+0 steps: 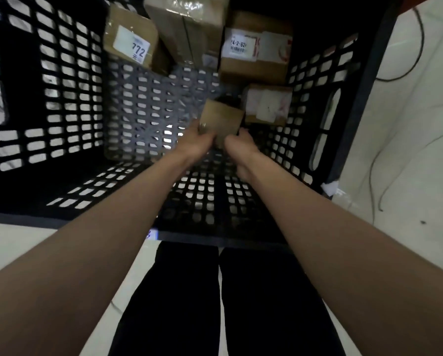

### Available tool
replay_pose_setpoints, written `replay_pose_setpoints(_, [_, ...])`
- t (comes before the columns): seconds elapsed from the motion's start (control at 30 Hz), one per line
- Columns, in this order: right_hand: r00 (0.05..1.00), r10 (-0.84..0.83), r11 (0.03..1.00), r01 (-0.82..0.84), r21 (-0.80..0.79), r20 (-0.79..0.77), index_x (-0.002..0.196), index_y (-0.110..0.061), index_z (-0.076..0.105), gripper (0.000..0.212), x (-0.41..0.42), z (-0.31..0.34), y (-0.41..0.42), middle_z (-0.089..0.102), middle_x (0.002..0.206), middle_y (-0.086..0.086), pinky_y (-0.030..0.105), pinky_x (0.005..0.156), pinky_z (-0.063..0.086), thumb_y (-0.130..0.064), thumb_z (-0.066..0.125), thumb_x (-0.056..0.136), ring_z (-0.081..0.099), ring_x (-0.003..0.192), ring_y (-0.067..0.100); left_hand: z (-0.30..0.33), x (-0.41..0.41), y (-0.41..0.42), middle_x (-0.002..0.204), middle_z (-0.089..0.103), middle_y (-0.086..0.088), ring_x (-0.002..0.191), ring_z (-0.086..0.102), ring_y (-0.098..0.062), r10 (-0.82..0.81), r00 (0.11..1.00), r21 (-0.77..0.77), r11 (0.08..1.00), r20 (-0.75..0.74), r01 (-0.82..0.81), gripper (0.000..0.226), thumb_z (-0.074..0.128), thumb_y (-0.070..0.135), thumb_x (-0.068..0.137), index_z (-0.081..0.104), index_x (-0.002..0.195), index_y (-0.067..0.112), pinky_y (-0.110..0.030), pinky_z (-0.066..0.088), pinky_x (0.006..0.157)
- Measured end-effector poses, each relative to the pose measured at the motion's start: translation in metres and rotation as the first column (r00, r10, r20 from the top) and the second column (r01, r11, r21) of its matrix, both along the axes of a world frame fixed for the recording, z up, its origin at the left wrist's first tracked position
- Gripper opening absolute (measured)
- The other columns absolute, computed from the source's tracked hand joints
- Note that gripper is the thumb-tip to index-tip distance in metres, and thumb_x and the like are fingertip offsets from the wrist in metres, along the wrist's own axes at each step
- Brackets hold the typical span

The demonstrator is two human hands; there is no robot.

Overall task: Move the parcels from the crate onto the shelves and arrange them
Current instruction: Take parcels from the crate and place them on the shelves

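Observation:
I look down into a deep black lattice crate. Both arms reach inside. My left hand and my right hand grip a small plain cardboard parcel from its two sides, above the crate floor. Several more cardboard parcels lie at the far end: one with a white "772" label, a tall taped box, a box with a barcode label, and a smaller box with white and pink tape just right of the held parcel.
The crate stands on a pale floor. Dark cables trail over the floor to the right. My legs in black trousers stand against the crate's near rim. No shelves are in view.

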State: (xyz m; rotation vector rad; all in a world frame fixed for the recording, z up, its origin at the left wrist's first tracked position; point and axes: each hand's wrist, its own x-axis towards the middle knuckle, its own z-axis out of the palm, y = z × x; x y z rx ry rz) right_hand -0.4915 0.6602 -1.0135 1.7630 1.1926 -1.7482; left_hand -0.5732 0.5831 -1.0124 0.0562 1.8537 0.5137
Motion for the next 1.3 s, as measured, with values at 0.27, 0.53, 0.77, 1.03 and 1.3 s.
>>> replay_pose_setpoints(0.27, [0.994,-0.065,0.994,0.057,-0.093,-0.085,0.149,-0.026,0.037,0.059,0.030,0.081,-0.034,0.058,0.137,0.000,0.038,0.102,0.046,-0.028,0.053,0.092,0.054,0.123,0.017,0.091,0.010,-0.039,0.132,0.058,0.000,0.118,0.054,-0.020,0.158,0.986,-0.028,0.987,0.051,-0.156,0.077,0.036,0.072,0.081,0.050,0.137,0.021,-0.039,0.042,0.101])
replay_pose_setpoints(0.53, [0.959,-0.260,0.955,0.238,-0.177,-0.114,0.128,-0.024,0.056,0.043,0.045,0.228,-0.047,0.062,0.126,0.002,0.036,0.080,0.058,-0.045,0.045,0.092,0.061,0.115,0.019,0.235,0.011,-0.056,0.117,0.065,0.000,0.104,0.063,-0.016,0.425,0.900,-0.016,0.905,0.093,-0.425,0.056,0.050,0.068,0.081,0.062,0.115,0.025,-0.041,0.058,0.083])
replay_pose_setpoints(0.77, [0.897,-0.392,0.894,0.319,-0.316,-0.203,0.143,-0.029,0.045,0.084,0.078,0.363,-0.019,0.064,0.132,0.003,0.043,0.079,0.060,-0.077,0.062,0.077,0.064,0.118,0.024,0.397,0.049,-0.056,0.113,0.057,0.002,0.108,0.057,-0.017,0.401,0.907,0.187,0.888,0.130,-0.419,0.028,0.055,0.039,0.090,0.050,0.101,0.014,-0.041,0.053,0.090])
replay_pose_setpoints(1.03, [0.882,-0.332,0.943,0.316,-0.103,-0.334,0.144,-0.038,0.037,0.085,0.093,0.516,0.009,0.061,0.133,-0.005,0.047,0.100,0.052,-0.069,0.073,0.072,0.064,0.118,0.016,0.556,0.062,-0.038,0.116,0.064,0.006,0.104,0.061,-0.007,0.212,0.976,0.388,0.896,0.057,-0.218,0.021,0.066,0.028,0.089,0.055,0.101,0.014,-0.022,0.048,0.081])
replay_pose_setpoints(1.3, [0.808,-0.380,0.869,0.479,0.125,-0.451,0.141,-0.041,0.032,0.084,0.105,0.661,0.047,0.063,0.127,-0.007,0.039,0.087,0.058,-0.049,0.081,0.073,0.066,0.108,0.012,0.693,0.059,0.026,0.135,0.049,0.012,0.121,0.051,-0.003,-0.235,0.892,0.493,0.765,-0.385,0.414,0.104,0.087,0.049,0.063,0.028,0.146,0.031,-0.027,0.047,0.099])
